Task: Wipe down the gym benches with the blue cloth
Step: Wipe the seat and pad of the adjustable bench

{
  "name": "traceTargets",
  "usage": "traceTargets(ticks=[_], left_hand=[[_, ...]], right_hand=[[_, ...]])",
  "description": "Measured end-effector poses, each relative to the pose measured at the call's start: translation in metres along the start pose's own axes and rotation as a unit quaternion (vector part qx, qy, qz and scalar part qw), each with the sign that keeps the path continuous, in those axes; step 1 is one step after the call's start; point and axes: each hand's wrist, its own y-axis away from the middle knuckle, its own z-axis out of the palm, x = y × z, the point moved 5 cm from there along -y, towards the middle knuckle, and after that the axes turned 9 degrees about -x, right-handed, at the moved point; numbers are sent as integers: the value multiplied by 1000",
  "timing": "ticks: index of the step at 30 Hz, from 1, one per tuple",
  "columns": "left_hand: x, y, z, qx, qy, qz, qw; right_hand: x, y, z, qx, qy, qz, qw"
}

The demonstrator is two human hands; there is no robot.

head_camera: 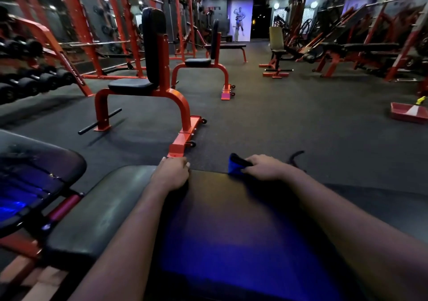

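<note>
A black padded bench (222, 219) fills the lower middle of the head view, its surface lit blue. My right hand (266, 167) grips the blue cloth (235, 167) at the bench's far edge; the cloth sticks out to the left of my fingers. My left hand (172, 173) curls over the same far edge, further left. Both forearms stretch across the pad.
Another black pad (34, 173) with a red frame lies at the lower left. Two red upright seats (148, 78) (203, 62) stand ahead on the dark rubber floor. A dumbbell rack (27, 78) is at the left, more benches and machines far right, a red tray (408, 113) at right.
</note>
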Motion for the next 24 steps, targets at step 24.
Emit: traceTargets(ticks=[24], left_hand=[[-123, 157, -30, 236, 91, -214, 944]], right_hand=[[-150, -66, 31, -1, 30, -111, 993]])
